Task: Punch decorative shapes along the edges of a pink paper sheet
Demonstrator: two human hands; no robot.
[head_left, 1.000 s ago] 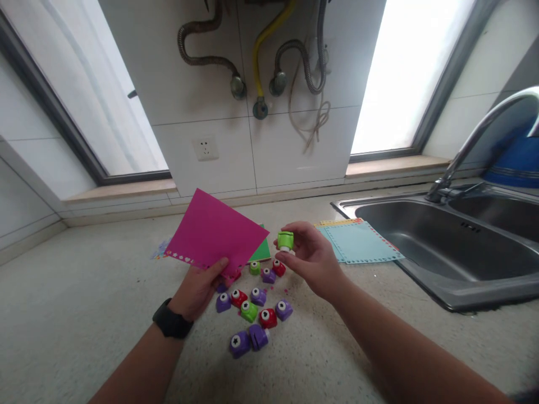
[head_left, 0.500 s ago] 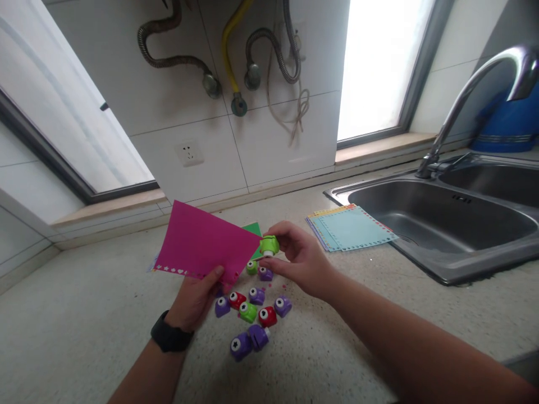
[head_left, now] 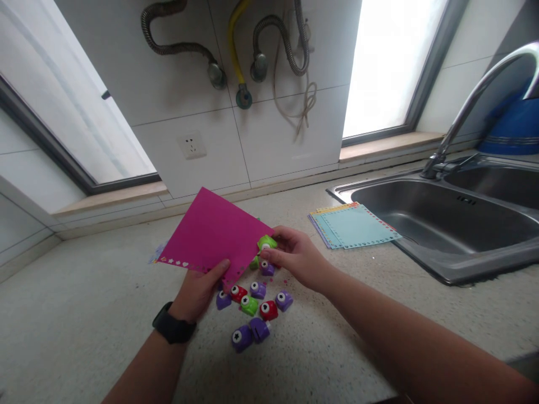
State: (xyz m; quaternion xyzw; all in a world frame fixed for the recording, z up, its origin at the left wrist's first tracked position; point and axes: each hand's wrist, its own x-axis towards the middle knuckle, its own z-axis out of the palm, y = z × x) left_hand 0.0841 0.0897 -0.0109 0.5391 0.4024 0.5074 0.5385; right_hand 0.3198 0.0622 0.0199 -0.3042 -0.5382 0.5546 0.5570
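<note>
My left hand point(head_left: 202, 289) grips a magenta sheet of paper point(head_left: 214, 233) by its lower edge, thumb on top. Small shapes, a heart among them, are cut along that edge. In my right hand point(head_left: 297, 257) is a green craft punch point(head_left: 266, 244), held between thumb and fingers at the sheet's right edge. Whether the paper sits inside the punch's slot I cannot tell. Below the sheet lie several other punches: a red punch point(head_left: 268, 310), a green one point(head_left: 249, 304) and purple ones such as the purple punch point(head_left: 242, 338). Tiny magenta cut-outs are scattered near them.
A stack of punched coloured papers point(head_left: 357, 224), light blue on top, lies on the countertop point(head_left: 328, 348) beside the steel sink point(head_left: 446, 235). Above the sink arches a faucet point(head_left: 475, 90). Pipes and a socket point(head_left: 192, 145) are on the tiled wall behind.
The magenta sheet has turned, and its right corner has come up against the green punch. My right thumb has moved up over the punch's white button. The view has shifted slightly.
</note>
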